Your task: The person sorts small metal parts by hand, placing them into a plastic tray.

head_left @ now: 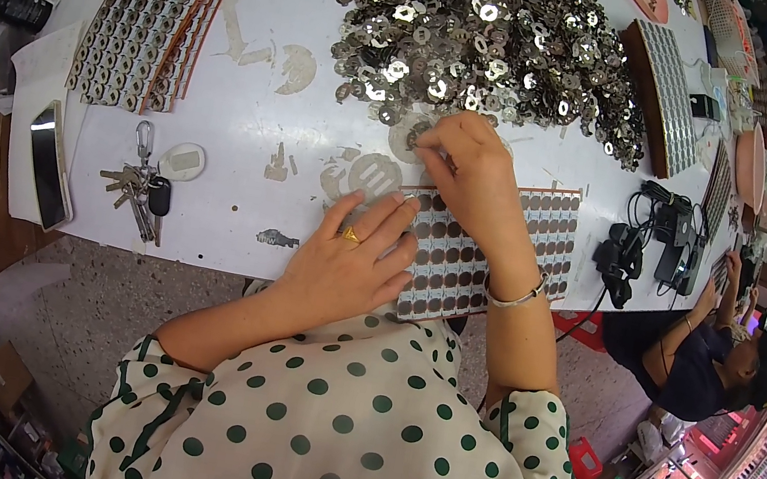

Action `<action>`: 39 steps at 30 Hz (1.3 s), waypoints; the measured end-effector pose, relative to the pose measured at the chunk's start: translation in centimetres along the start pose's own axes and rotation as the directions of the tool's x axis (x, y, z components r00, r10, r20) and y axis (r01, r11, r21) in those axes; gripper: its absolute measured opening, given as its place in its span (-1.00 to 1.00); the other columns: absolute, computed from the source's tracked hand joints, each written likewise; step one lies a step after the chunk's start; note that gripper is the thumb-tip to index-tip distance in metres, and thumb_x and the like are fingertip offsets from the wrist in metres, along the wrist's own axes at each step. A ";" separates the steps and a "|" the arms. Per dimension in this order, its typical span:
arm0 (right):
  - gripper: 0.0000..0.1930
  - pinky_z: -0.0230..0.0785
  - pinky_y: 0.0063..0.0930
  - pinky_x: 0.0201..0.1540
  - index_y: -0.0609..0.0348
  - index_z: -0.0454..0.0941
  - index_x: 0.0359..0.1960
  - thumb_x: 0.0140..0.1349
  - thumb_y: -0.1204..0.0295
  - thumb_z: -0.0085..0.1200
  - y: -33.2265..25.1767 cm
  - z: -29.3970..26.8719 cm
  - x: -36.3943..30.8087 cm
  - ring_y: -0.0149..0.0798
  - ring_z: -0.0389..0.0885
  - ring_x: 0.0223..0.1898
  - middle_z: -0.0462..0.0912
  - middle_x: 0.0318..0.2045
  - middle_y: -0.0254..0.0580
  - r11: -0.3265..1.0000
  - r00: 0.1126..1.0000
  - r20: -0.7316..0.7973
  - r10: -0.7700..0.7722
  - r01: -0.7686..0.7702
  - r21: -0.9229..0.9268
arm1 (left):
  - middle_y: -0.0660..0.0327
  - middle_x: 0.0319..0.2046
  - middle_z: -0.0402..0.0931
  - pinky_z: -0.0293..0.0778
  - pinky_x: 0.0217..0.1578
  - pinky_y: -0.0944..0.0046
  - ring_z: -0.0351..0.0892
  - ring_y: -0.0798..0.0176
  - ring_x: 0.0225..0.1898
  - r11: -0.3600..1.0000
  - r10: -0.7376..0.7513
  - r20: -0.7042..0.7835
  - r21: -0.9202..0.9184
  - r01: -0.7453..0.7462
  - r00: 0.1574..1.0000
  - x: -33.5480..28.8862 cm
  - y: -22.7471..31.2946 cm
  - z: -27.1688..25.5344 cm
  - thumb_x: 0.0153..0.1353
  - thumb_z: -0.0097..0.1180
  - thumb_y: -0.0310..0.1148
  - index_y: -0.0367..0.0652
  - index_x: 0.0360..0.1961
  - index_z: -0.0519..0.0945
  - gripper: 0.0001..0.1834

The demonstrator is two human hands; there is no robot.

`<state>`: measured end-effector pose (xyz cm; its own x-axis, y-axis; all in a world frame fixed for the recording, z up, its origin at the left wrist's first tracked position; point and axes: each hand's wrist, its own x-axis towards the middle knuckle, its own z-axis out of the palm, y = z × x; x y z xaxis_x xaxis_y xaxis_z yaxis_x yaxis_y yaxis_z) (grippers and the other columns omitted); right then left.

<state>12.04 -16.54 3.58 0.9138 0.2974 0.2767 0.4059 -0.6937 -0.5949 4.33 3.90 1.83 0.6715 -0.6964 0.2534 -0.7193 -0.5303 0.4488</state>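
A panel (470, 269) with rows of dark round spots in a pale grid lies at the table's front edge, before me. My left hand (351, 249), a gold ring on one finger, has its fingers stretched over the panel's left edge, the tips near the upper left corner. Beyond the panel, my right hand (465, 167) is closed in a pinch at the near edge of a big heap of small metal plates (479, 32). A small metal plate (415, 133) shows at its fingertips, partly hidden by them.
Left on the table are stacked filled panels (153, 8), a phone (51, 164), keys (143, 189) and a white round object (182, 161). At right lie a thick panel stack (664, 99) and black cabled devices (652, 244). Another person (703, 359) sits at the right.
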 end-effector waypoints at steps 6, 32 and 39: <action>-0.80 0.54 -0.63 -0.38 0.25 0.65 -0.04 0.31 0.61 0.25 -1.5 -0.9 -1.9 -0.51 0.62 -0.39 0.66 -0.32 -0.30 0.382 0.822 0.246 0.514 -0.476 0.792 | 0.04 0.31 0.40 0.17 0.36 -0.15 0.34 0.03 0.38 1.000 -0.010 0.006 -0.001 0.010 1.000 -0.1 0.1 0.0 0.17 0.33 -0.11 -0.10 -0.02 0.55 -0.56; -0.89 0.31 -0.70 -0.47 0.26 0.70 -0.20 0.25 0.62 0.31 -2.3 -0.3 -6.0 -0.66 0.44 -0.52 0.64 -0.49 -0.45 0.747 0.837 0.154 0.524 -0.539 0.388 | -0.03 0.30 0.39 0.19 0.39 -0.13 0.31 -0.04 0.41 1.000 -0.029 0.003 0.011 0.029 1.000 -0.3 0.0 0.3 0.16 0.32 -0.12 -0.12 -0.01 0.62 -0.57; -0.89 0.28 -0.66 -0.48 0.24 0.71 -0.21 0.24 0.60 0.32 -2.3 -0.6 -5.9 -0.65 0.40 -0.52 0.62 -0.47 -0.47 0.674 0.796 0.192 0.574 -0.592 0.442 | -0.02 0.30 0.40 0.19 0.38 -0.13 0.31 -0.04 0.41 0.999 -0.030 0.004 0.013 0.030 1.000 -0.2 -0.1 0.2 0.16 0.32 -0.11 -0.12 -0.01 0.62 -0.56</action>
<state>5.70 -17.06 3.74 0.9634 -0.0355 -0.2658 -0.2608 -0.3536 -0.8983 4.20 3.99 1.53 0.6920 -0.6822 0.2360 -0.7011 -0.5572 0.4450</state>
